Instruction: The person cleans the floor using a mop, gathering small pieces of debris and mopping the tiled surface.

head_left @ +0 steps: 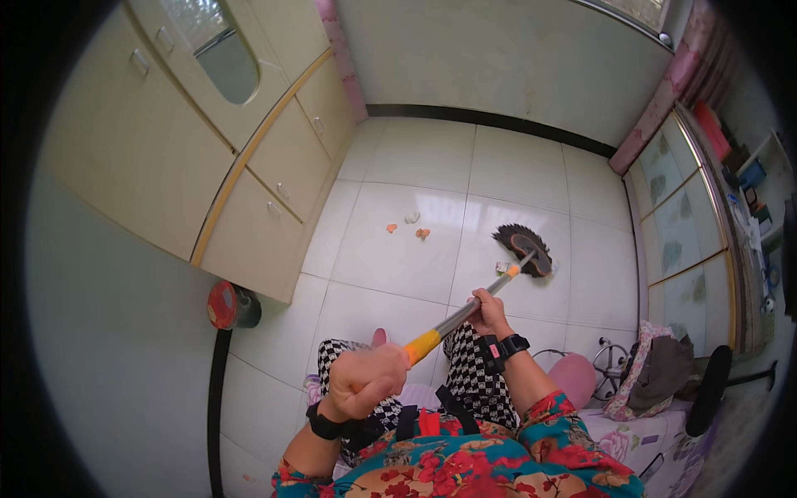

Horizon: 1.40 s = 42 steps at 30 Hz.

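My left hand is closed around the orange grip at the near end of a broom's pole. Further down the metal pole, my right hand holds it from the right side. The broom's dark bristle head rests on the white tiled floor ahead and to the right. A small printed wrapper lies beside the head, and a pale, clear-looking scrap lies at its right edge. Left of the broom, a white crumpled piece and two orange pieces lie on the tiles.
Cream cabinets line the left, with a bin with a red lid at their near corner. A low cabinet with glass-like panels runs along the right. Nearer me on the right are a pink round seat, a wheeled metal base and a dark bag.
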Each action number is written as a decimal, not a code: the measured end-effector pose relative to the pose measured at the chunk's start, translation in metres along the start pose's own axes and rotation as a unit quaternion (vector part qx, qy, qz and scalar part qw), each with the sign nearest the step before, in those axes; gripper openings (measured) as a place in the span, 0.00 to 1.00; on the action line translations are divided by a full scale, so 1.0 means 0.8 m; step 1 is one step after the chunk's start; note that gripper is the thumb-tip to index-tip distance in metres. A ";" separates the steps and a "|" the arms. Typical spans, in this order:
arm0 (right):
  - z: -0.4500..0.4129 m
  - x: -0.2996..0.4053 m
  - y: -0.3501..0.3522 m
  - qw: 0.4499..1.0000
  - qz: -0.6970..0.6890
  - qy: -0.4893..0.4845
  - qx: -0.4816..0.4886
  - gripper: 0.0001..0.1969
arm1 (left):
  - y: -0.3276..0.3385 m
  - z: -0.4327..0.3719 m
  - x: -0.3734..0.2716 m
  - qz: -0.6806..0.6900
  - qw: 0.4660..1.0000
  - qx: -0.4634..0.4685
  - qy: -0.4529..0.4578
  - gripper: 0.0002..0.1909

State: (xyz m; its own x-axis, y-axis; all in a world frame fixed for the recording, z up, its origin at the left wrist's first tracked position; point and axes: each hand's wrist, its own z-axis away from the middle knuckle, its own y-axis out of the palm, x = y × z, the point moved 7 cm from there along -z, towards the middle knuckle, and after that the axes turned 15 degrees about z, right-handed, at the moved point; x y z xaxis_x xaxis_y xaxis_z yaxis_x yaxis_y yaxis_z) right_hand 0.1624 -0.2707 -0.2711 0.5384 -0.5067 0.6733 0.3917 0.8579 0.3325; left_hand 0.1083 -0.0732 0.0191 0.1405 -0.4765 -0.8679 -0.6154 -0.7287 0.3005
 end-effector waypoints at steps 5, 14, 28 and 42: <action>-0.007 0.010 0.012 0.999 0.032 0.001 -0.011 0.07 | -0.022 -0.002 -0.012 0.028 0.999 -0.019 0.019 0.16; -0.061 -0.011 0.127 0.989 0.132 0.017 0.062 0.07 | -0.074 0.048 -0.037 -0.081 0.992 -0.081 0.054 0.13; -0.041 -0.129 0.339 0.925 0.278 0.074 0.247 0.14 | -0.124 0.179 -0.102 -0.184 0.909 -0.341 0.151 0.17; 0.125 -0.169 0.301 0.909 0.231 0.130 0.320 0.13 | -0.073 0.258 -0.199 -0.134 0.916 -0.351 0.137 0.22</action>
State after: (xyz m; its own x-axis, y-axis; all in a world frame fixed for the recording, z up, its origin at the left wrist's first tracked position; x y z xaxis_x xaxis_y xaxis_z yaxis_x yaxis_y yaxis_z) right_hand 0.1096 0.0131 -0.2161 0.7257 -0.0103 0.6880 -0.3917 0.8158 0.4254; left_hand -0.0379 0.1466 0.0582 0.4623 -0.2692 -0.8449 0.1079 -0.9286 0.3549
